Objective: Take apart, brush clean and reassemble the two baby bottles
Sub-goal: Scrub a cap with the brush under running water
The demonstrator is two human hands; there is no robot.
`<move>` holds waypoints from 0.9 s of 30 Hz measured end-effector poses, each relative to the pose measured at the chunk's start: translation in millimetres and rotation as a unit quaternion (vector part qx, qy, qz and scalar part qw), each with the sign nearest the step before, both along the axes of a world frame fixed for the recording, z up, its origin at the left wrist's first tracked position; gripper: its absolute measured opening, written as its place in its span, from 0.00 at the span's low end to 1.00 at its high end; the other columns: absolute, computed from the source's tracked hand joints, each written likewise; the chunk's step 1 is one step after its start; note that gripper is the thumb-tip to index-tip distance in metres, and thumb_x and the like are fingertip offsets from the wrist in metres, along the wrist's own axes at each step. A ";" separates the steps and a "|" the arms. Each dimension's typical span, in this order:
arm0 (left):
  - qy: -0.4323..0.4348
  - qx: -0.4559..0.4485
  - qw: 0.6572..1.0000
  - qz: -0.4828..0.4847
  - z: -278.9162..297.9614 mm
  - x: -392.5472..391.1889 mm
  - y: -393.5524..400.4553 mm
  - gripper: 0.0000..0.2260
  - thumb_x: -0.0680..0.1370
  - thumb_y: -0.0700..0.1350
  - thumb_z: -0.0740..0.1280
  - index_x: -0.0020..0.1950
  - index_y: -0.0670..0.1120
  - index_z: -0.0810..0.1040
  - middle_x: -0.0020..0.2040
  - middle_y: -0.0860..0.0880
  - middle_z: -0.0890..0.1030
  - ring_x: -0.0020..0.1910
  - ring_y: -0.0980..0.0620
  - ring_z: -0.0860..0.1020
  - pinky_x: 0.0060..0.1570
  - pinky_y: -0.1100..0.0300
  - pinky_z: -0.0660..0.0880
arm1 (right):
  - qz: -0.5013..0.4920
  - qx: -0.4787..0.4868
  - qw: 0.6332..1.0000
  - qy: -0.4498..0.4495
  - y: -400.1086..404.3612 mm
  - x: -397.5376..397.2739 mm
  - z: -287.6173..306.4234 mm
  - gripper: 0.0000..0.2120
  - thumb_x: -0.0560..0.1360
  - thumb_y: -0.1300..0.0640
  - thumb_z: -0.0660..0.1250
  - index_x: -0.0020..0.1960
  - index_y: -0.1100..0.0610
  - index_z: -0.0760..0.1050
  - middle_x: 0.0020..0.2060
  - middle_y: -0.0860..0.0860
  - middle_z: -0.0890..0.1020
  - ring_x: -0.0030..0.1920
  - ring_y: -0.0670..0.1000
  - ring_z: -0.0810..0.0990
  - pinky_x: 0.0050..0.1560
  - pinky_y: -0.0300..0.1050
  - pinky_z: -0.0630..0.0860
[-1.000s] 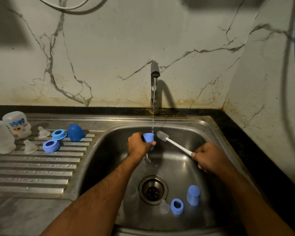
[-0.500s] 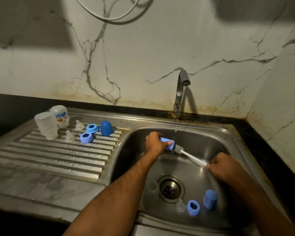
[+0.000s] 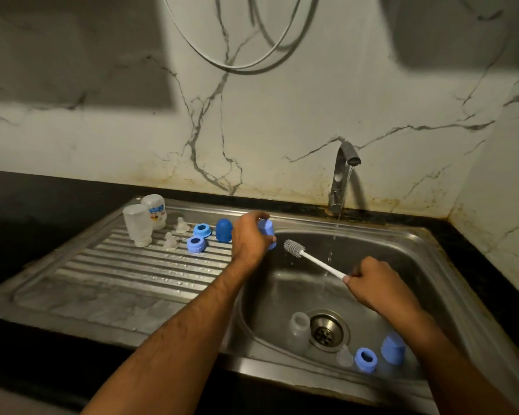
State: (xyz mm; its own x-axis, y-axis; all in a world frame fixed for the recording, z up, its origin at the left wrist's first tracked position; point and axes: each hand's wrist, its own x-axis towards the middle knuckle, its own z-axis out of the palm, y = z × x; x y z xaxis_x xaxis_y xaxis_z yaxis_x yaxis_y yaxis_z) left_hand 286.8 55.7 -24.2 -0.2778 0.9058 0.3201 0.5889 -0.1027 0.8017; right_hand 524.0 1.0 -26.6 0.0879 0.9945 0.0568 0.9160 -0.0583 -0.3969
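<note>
marble-veined wall behind, steel sink (image 3: 426, 265) with a ribbed draining board (image 3: 117, 274) to its left, tap (image 3: 343, 175) running a thin stream into the basin.

left hand (image 3: 250, 238) over the basin's left rim, fingers curled round a light blue cap (image 3: 266, 230), just right of the dark blue dome cap (image 3: 224, 230) on the board. right hand (image 3: 375, 284) over the basin, closed round the white handle of a bottle brush (image 3: 309, 259), bristle head pointing toward the light blue cap, near it but apart.

on the board, left of the dome cap: two blue rings (image 3: 197, 244), two clear teats (image 3: 170, 241), two upturned bottle bodies (image 3: 138, 224) at the far left corner.

down in the basin, beside the drain (image 3: 327, 330): a clear bottle body (image 3: 298, 326) lying to its left; a clear teat (image 3: 344, 356), a blue ring (image 3: 365, 359) and another light blue cap (image 3: 393, 350) to its right.
</note>
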 end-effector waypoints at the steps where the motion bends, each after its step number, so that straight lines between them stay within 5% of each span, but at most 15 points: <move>1: 0.005 0.004 1.000 0.005 3.2 -11.6 -5.5 0.25 0.72 0.36 0.76 0.67 0.44 0.76 0.62 0.46 0.79 0.60 0.51 0.78 0.51 0.66 0.78 | 0.011 0.000 1.000 -0.002 -2.1 -6.7 2.6 0.09 0.78 0.50 0.68 0.41 0.50 0.76 0.34 0.48 0.79 0.35 0.46 0.79 0.34 0.42 0.72; 5: 0.016 0.000 0.999 0.043 8.2 -53.5 -17.7 0.27 0.71 0.38 0.77 0.68 0.43 0.74 0.63 0.46 0.79 0.62 0.48 0.78 0.62 0.52 0.77 | 0.050 0.004 0.999 0.008 -8.9 -30.8 11.8 0.09 0.79 0.50 0.67 0.42 0.51 0.78 0.34 0.49 0.80 0.36 0.49 0.80 0.40 0.48 0.79; 20: 0.083 -0.093 0.992 0.025 -11.5 -109.7 -7.5 0.19 0.73 0.44 0.75 0.62 0.48 0.75 0.58 0.48 0.79 0.58 0.49 0.78 0.62 0.47 0.76 | 0.056 0.017 0.998 -0.003 0.5 -63.4 9.2 0.08 0.79 0.50 0.67 0.44 0.50 0.82 0.31 0.46 0.81 0.32 0.45 0.81 0.33 0.42 0.77; 27: 0.081 -0.098 0.992 0.024 -11.3 -109.5 -5.5 0.21 0.72 0.45 0.76 0.63 0.48 0.74 0.58 0.49 0.79 0.57 0.50 0.77 0.62 0.48 0.76 | 0.058 0.014 0.998 -0.002 4.7 -65.8 6.4 0.07 0.79 0.50 0.68 0.45 0.50 0.82 0.32 0.47 0.82 0.34 0.46 0.82 0.40 0.48 0.83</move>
